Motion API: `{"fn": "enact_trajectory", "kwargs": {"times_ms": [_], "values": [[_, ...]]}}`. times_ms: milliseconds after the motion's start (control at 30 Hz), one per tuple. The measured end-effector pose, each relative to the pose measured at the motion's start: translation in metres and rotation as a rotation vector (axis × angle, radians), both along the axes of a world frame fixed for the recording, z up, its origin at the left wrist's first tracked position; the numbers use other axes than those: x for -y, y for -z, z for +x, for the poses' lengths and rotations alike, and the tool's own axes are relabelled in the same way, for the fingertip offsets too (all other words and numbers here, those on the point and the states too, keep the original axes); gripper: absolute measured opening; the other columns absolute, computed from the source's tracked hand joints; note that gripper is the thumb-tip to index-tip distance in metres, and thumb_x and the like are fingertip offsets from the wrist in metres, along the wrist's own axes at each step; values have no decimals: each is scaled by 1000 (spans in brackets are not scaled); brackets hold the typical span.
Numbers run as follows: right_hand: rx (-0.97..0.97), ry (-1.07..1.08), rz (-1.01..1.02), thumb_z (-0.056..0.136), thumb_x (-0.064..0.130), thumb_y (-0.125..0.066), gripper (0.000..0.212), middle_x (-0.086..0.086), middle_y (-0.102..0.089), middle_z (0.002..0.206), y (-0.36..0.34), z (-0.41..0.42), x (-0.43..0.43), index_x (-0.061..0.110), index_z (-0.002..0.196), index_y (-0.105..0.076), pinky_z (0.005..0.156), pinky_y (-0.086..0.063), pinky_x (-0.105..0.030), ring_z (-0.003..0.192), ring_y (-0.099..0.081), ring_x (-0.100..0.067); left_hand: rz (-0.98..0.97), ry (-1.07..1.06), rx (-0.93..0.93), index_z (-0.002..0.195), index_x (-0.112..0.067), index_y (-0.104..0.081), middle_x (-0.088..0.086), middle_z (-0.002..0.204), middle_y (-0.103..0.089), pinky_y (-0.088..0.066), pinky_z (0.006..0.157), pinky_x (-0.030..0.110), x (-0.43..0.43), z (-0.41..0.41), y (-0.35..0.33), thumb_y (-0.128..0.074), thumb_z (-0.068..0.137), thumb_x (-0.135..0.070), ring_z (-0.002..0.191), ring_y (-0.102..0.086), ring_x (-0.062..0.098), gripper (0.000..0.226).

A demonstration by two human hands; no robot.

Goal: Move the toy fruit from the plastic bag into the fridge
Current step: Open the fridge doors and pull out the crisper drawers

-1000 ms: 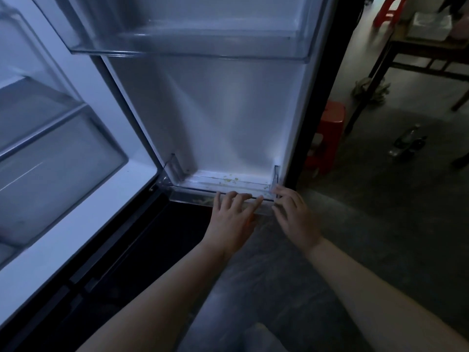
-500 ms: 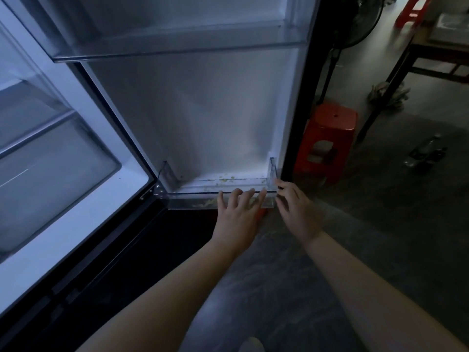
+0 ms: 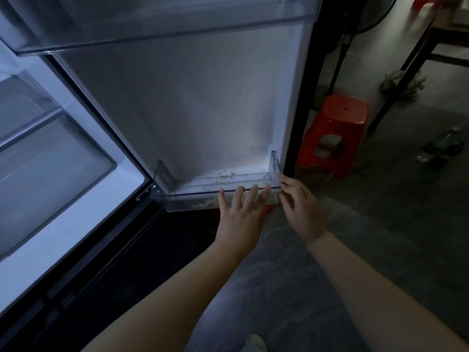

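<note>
The step looks like setting a toy fruit down in the lowest door shelf of the fridge. To do it well, both hands should go slow and stay low. The left hand (image 3: 241,214) can steady the front of the shelf while the right hand (image 3: 302,212) makes sure the fruit sits flat and cannot roll out. Then both hands should pull straight back without bumping the thin wall.

Both arms reach forward and down. The left hand is open, with its fingers straight and spread, and the fingertips lie on the front wall of the shelf. The right hand is just beside it, to its right. Its fingers are loosely bent and it holds nothing that I can see. One fingertip touches the right corner of the shelf.

Low down between the two hands is a small orange thing (image 3: 269,209), partly hidden by the left fingers. It may be the toy fruit, but I cannot tell for sure. The plastic bag is not in view.

Right past the fingertips is the clear door shelf (image 3: 193,196). Little yellow crumbs (image 3: 224,177) lie on its floor. Behind it, the white fridge door (image 3: 203,97) goes up to a second clear shelf (image 3: 152,29), far above the hands. Left of the hands, the inside of the fridge (image 3: 50,148) shows bare shelves. Right of the hands and further back, a red stool (image 3: 337,123) stands on the dark floor (image 3: 380,224).
</note>
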State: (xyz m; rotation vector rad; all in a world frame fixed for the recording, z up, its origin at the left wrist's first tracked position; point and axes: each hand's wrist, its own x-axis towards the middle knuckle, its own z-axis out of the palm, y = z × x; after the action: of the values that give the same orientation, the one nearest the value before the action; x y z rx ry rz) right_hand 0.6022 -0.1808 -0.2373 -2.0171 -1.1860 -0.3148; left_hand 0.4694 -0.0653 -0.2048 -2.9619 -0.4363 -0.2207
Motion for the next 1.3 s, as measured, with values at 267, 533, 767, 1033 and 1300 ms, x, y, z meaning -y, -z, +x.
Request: {"fn": "enact_trajectory", "kwargs": {"times_ms": [267, 533, 767, 1033, 1300], "values": [[7, 72, -62, 87, 8, -61, 34, -12, -48, 138, -14, -23, 0, 6, 119, -52, 108, -37, -41, 134, -38, -20, -41, 115, 38, 143, -20, -36, 8, 144, -43, -22, 103, 62, -9, -19, -7, -68, 70, -53, 129, -43, 34, 86], [169, -160, -146, 90, 9, -56, 46, -7, -41, 145, -54, -74, -55, 9, 135, -46, 115, -24, -39, 139, -28, -18, -196, -75, 99, 149, -24, -25, 7, 154, -25, -11, 114, 54, -65, -82, -45, -39, 88, -54, 143, -18, 27, 69], [242, -371, -95, 88, 9, -52, 48, -7, -42, 144, -82, -136, -163, 6, 136, -46, 112, -29, -41, 138, -31, -19, -168, -323, 263, 143, -23, -36, 4, 145, -40, -27, 110, 51, -160, -196, -66, -48, 83, -43, 136, -31, 27, 64], [300, -643, -100, 87, 16, -49, 50, -7, -42, 144, -111, -241, -319, 7, 136, -45, 109, -32, -41, 136, -35, -22, -41, -606, 352, 141, -20, -39, 7, 144, -42, -30, 107, 52, -255, -330, -93, -43, 82, -45, 133, -34, 28, 64], [305, -725, -193, 85, 22, -51, 59, -6, -33, 150, -109, -344, -427, 14, 141, -35, 111, -23, -33, 139, -25, -21, 22, -850, 337, 138, -15, -43, 10, 141, -45, -38, 101, 56, -321, -430, -89, -74, 70, -37, 130, -41, 32, 77]]}}
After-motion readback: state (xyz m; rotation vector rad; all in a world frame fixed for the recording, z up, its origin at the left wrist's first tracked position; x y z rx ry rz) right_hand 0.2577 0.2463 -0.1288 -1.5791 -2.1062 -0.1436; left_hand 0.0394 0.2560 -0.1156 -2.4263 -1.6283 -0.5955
